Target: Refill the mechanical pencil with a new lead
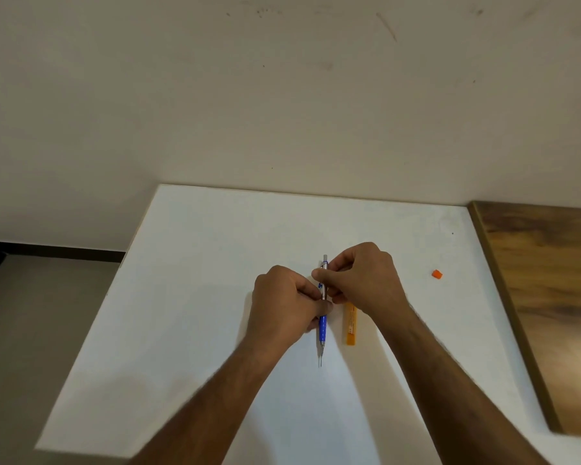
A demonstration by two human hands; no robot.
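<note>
Mid-refill, judging by the layout: blue pencil (322, 325) held over the white table (188, 297), tip toward the body, left hand (284, 305) closed around the barrel, right hand (361, 280) pinched shut near the metal top end, orange lead case (351, 325) lying just beside, small orange cap (437, 274) well apart to the right. Next, probably: steady barrel, fine aim at the top opening; lead itself too thin to make out. Print on pencil and case unreadable.

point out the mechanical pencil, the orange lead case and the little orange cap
mechanical pencil (322, 328): head view, on its blue grip below the hands.
orange lead case (351, 325): head view, on the middle of its visible length.
orange cap (437, 274): head view, on its centre.
</note>
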